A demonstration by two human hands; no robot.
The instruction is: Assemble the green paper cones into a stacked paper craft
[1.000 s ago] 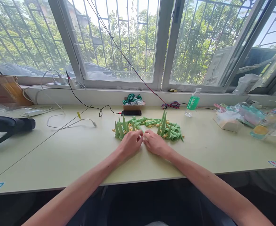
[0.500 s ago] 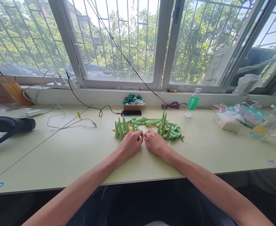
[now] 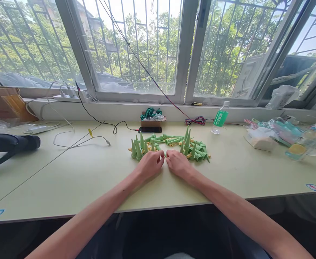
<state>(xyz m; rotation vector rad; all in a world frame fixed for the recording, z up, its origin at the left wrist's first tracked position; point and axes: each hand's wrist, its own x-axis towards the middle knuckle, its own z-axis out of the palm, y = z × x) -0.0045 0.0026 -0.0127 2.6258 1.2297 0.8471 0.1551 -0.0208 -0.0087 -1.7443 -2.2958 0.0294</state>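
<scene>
Green cones already stand upright while tubes lie loose beyond the curled left hand and right hand, whose grip I cannot tell.

On desk I see green cones, mostly upright, in two clusters; green tubes lying piled; yellow bits among them.

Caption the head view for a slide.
Left hand and right hand nearly meet before green cones and tubes, a phone and bottle farther back.
</scene>
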